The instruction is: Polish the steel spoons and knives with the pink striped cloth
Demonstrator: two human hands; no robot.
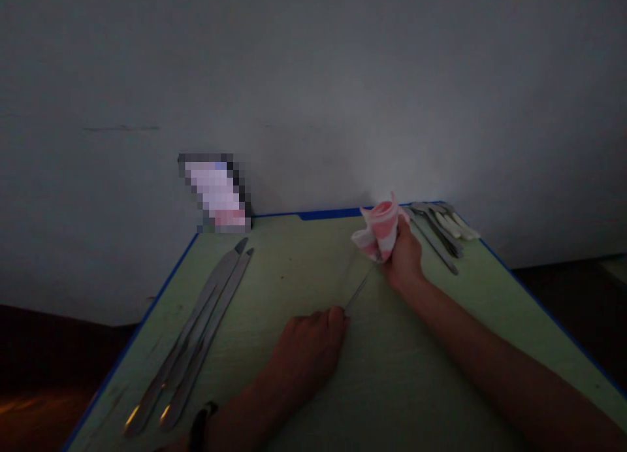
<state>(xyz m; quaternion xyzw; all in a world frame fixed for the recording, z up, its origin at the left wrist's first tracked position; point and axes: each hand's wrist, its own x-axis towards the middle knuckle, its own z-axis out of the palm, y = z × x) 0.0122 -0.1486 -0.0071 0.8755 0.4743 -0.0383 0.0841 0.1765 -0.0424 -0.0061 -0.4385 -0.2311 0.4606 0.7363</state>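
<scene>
My left hand (313,344) is closed around one end of a thin metal piece of cutlery (356,292) above the table; its kind cannot be made out. My right hand (405,256) grips a pink and white cloth (383,226), bunched around the far end of that piece, which is hidden inside. To the left of my left hand, metal table knives (206,331) lie side by side, blades pointing away from me. Just beyond my right hand lies a group of cutlery (441,233), several metal pieces and some with white handles.
The pale green table (289,269) has a blue edge and stands against a grey wall (313,80). A lit phone (218,194), blurred out, leans on the wall at the back left corner. The light is dim.
</scene>
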